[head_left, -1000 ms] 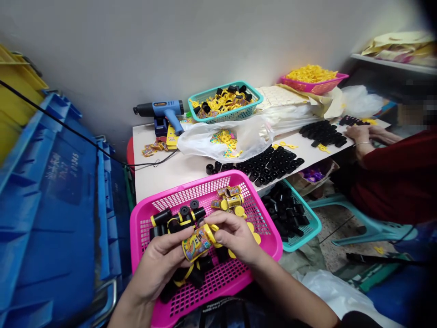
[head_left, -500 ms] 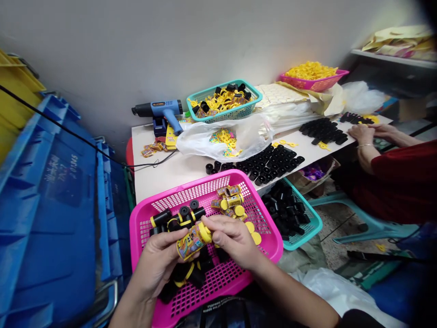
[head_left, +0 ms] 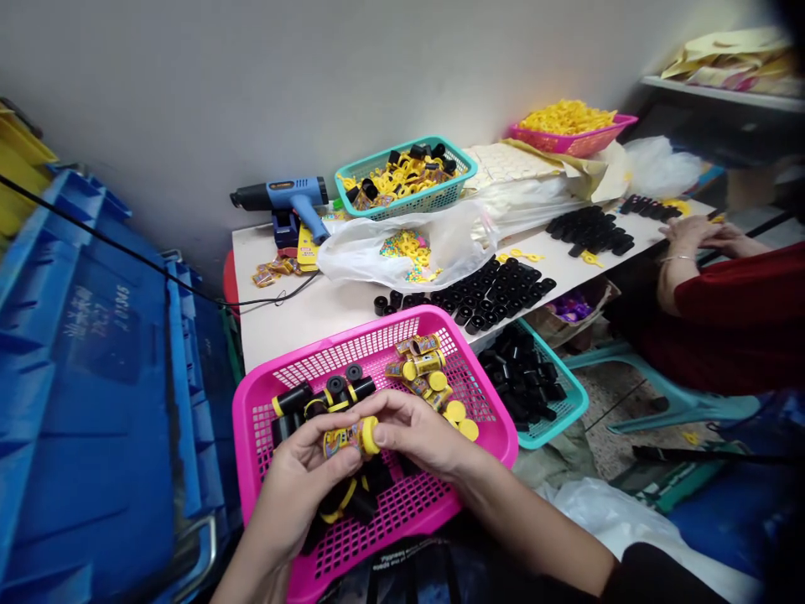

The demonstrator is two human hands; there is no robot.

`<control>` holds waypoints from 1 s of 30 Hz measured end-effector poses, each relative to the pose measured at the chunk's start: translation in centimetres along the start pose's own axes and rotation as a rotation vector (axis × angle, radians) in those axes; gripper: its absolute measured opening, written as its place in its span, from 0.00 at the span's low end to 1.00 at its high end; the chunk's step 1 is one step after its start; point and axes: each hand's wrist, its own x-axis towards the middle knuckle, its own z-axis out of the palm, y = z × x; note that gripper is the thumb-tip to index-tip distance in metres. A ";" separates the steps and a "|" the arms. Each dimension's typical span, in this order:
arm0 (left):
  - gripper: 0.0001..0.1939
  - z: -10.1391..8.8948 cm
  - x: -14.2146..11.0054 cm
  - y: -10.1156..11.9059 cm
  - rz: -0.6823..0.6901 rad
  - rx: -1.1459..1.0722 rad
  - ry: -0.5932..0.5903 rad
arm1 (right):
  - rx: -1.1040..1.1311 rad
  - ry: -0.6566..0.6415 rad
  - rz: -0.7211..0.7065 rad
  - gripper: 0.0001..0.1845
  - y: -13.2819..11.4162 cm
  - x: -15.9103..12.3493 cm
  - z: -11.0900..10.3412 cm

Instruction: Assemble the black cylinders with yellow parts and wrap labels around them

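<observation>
Over a pink basket (head_left: 377, 537), my left hand (head_left: 298, 486) and my right hand (head_left: 418, 432) both grip one small tube with a printed yellow label (head_left: 345, 438). The left fingers wrap its body; the right fingers pinch its yellow cap end. Under the hands lie black tubes with yellow caps (head_left: 314, 398). Labelled yellow tubes (head_left: 423, 366) and loose yellow caps (head_left: 461, 419) sit at the basket's far right.
Blue crates (head_left: 88, 394) stand at the left. On the white table (head_left: 295, 315) are a blue heat gun (head_left: 286, 201), a plastic bag (head_left: 408, 247), rows of black tubes (head_left: 496, 294) and a teal basket (head_left: 406, 178). Another person's hands (head_left: 704, 239) work at the right.
The labelled tube has dropped lower and turned flatter between my hands. The view has shifted a little to the right.
</observation>
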 end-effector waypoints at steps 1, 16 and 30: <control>0.17 0.0 0.0 -0.1 0.000 0.007 -0.001 | -0.004 0.004 -0.029 0.17 0.2 -0.1 -0.1; 0.17 2.6 4.6 2.4 0.136 0.197 -0.336 | -0.527 0.047 -0.122 0.22 -6.4 0.6 -2.4; 0.25 -2.7 11.2 3.3 0.903 1.525 0.155 | -1.890 -0.125 0.092 0.13 -7.3 -5.1 -6.5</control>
